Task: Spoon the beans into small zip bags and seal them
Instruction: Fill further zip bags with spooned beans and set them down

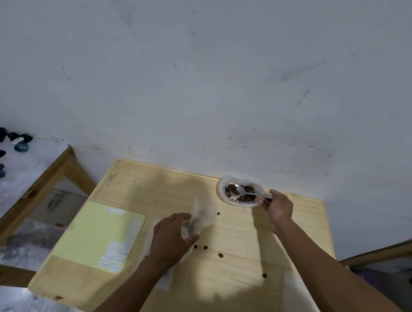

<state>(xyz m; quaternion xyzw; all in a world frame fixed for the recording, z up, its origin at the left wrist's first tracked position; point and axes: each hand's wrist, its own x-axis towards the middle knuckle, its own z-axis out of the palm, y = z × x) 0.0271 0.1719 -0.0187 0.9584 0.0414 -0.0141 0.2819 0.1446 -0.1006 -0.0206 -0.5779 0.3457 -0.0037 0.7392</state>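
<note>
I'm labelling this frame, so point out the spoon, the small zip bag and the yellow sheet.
spoon (247,193): head view, on its handle above the beans.
small zip bag (203,214): head view, on its clear upper part.
yellow sheet (98,231): head view, on its bare middle.

A pale wooden surface (255,240) stands against a whitish, scuffed wall (204,73). On its left half lies a light yellow-green sheet (95,233), flat, with small white labels (115,258) stuck along its right edge and near its bottom right corner; the writing on them is too blurred to read. To the left, apart from it, stands a second wood-framed table (41,170) with a whitish top, bearing several small dark objects (2,151) near its left edge.
</note>
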